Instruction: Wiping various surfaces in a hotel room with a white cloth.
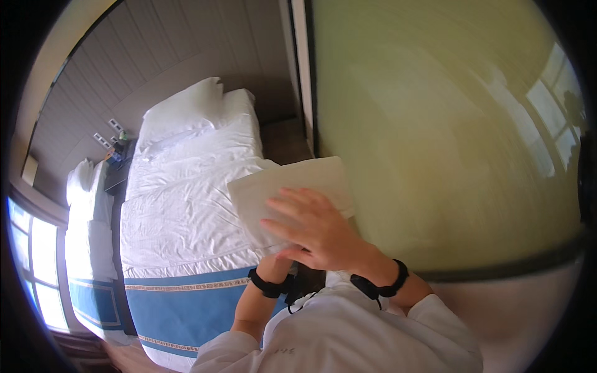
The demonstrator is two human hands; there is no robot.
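Note:
A folded white cloth, flat and roughly rectangular, is held up before my chest. My right hand lies over its upper face with the fingers spread and the palm down. Beneath the cloth's near edge is my left hand, mostly hidden by the cloth and my right hand; it seems to support the cloth from below, but its fingers do not show. Black bands circle both wrists. Just beyond and to the left of the cloth is a bed with a rumpled white cover.
The bed carries a white pillow and a blue runner. A second bed stands near a window, with a dark nightstand between the beds. A large greenish glossy panel rises close on the right.

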